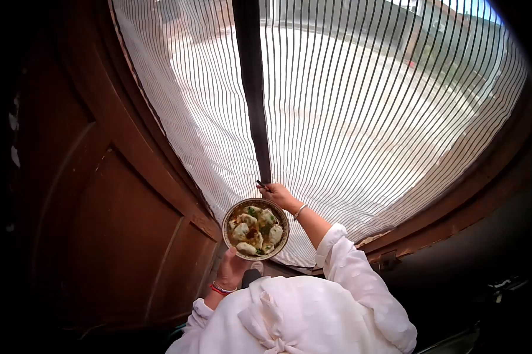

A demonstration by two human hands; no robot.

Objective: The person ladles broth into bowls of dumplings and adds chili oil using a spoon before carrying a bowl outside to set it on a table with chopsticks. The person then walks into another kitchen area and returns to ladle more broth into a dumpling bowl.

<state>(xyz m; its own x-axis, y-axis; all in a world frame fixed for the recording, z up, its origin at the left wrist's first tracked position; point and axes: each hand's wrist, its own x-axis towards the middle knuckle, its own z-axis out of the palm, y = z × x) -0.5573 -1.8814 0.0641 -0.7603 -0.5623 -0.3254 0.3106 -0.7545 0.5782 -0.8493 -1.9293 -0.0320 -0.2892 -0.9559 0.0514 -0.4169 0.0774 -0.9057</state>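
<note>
My left hand (231, 268) holds a patterned bowl (225, 227) from its near left side, thumb at the rim and the other fingers hidden beneath. Several pale dumplings (246, 248) lie in brown broth with bits of green herb. Just beyond the bowl's far rim, my right hand (276, 193) is closed around a thin dark stick-like thing (262, 184) with a reddish spot; its kind is too small to tell. That hand is at the lower part of the black centre strip (251, 88) of a striped mesh door curtain (348, 118). Whether it grips the strip is unclear.
A brown panelled wooden door (118, 218) stands at the left. The curtain hangs across the doorway, with bright ground and buildings showing through it. A wooden frame (442, 233) runs along the right. A shoe (257, 266) shows on the floor below the bowl.
</note>
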